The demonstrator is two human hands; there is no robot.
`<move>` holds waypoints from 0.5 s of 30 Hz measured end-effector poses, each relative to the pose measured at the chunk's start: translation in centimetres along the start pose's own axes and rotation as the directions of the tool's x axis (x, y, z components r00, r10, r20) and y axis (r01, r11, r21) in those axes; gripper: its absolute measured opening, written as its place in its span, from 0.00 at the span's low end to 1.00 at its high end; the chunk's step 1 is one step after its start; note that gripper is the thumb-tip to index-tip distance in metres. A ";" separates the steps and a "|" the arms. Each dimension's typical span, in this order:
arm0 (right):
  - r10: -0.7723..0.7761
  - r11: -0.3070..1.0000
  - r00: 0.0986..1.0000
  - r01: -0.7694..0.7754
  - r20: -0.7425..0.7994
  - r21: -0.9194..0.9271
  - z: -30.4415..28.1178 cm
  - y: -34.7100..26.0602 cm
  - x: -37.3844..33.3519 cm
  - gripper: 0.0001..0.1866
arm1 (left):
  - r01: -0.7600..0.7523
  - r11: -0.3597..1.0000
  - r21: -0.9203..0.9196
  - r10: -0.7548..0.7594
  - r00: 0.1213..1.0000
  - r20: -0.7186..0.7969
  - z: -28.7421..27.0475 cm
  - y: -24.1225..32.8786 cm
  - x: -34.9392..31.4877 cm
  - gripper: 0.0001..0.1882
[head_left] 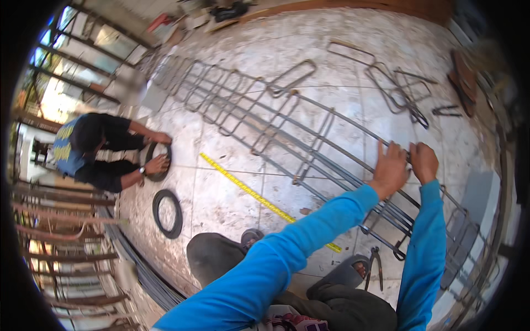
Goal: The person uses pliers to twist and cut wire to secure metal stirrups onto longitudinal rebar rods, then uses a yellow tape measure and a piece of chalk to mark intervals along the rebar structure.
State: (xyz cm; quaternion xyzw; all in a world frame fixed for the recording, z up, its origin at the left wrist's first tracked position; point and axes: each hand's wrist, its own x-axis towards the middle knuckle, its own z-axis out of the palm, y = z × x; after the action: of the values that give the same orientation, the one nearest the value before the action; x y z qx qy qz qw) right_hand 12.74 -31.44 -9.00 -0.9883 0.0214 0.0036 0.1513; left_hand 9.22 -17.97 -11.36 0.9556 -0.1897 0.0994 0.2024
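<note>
A long rebar cage lies across the tiled floor, its steel rods joined by rectangular stirrups. My left hand is closed on the cage's upper steel rod, close to its right end. Beside it, my right hand curls its fingers over the same rod's end; the exact grip is partly hidden by the fingers. Loose stirrups lie beyond the cage. Near my foot rests a pair of pincers, and a yellow measuring tape stretches along the floor.
At the left, another person bends over a dark coil. A second black ring-shaped coil lies nearer me. Pliers and brown sandals are at the far right. More long rods run along the left edge.
</note>
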 end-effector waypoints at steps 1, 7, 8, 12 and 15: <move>0.038 0.998 0.988 -0.045 0.149 0.044 -1.8 -0.6 -0.6 0.29 | -0.058 0.994 -0.095 0.047 0.993 -0.107 0.9 -0.3 -0.4 0.23; -0.132 0.727 0.991 0.113 -0.024 0.677 -4.3 -4.0 -7.1 0.19 | 0.191 0.941 -0.278 -0.207 0.978 -0.030 -2.9 -1.9 -1.0 0.19; -0.140 0.632 0.989 0.056 0.043 0.773 -5.9 -5.1 -10.0 0.20 | 0.206 0.940 -0.273 -0.224 0.974 -0.038 -2.7 -2.3 -0.9 0.19; -0.287 0.356 0.851 -0.331 0.439 0.874 -9.4 -4.4 -23.8 0.24 | 0.331 0.905 -0.269 -0.337 0.941 0.025 -1.1 -4.0 -2.4 0.18; -0.185 0.199 0.771 -0.577 0.609 0.792 -4.4 4.5 -33.7 0.22 | 0.195 0.923 -0.332 -0.222 0.974 -0.047 -1.8 -0.9 1.9 0.17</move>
State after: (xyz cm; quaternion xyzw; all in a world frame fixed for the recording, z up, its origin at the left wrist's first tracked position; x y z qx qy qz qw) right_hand -21.17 -35.69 -5.72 -0.6044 0.1074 0.3151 0.7238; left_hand 11.11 -17.02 -9.57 0.9187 -0.0921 0.0844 0.3746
